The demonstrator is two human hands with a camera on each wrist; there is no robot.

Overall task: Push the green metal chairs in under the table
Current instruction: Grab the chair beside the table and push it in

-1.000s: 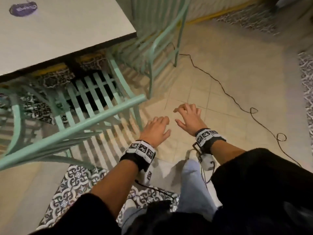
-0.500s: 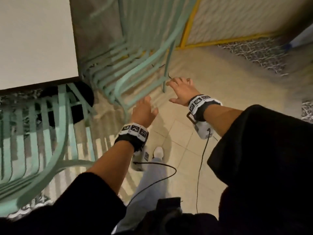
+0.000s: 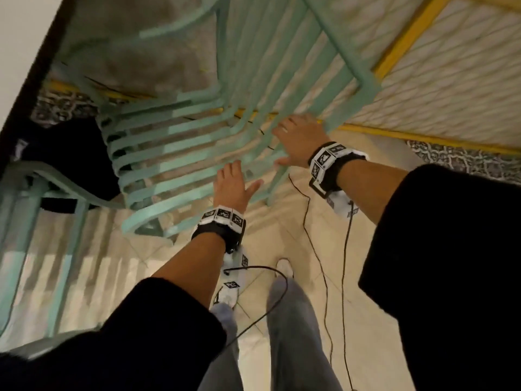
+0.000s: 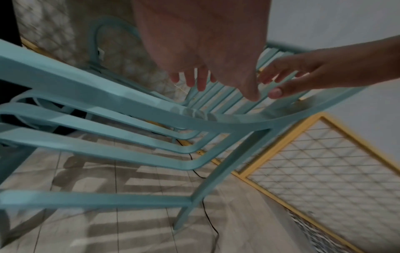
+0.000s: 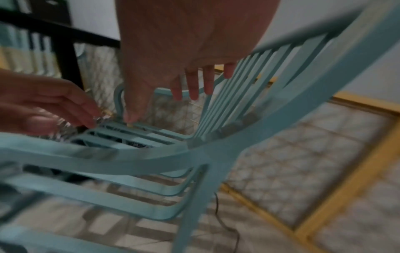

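Hands [image 3: 231,184] [image 3: 296,142] spread above green chair [image 3: 174,153] seat, table [image 3: 17,38] edge beside

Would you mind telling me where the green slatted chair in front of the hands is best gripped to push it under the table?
Probably the top rail of the green chair's backrest, taken from behind. The backrest rises toward the person, the seat points at the table, and both open hands, left hand and right hand, are already at that end. One hand toward each end of the rail should keep the push straight.
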